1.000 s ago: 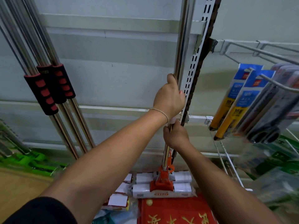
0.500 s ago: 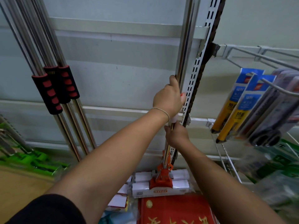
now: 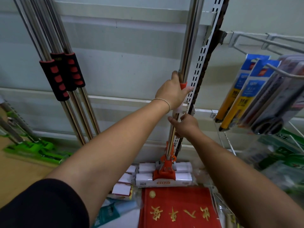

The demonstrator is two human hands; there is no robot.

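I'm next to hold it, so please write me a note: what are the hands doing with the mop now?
Left hand grips the mop handle high up, at its orange collar. Right hand holds the same handle just below, thumb across the front.
The handle stands nearly upright beside the slotted shelf post. The mop head rests low down, behind the red mat.
Done: mop is in both hands, head down.
Left: probably settle it steady against the wall, then let go.
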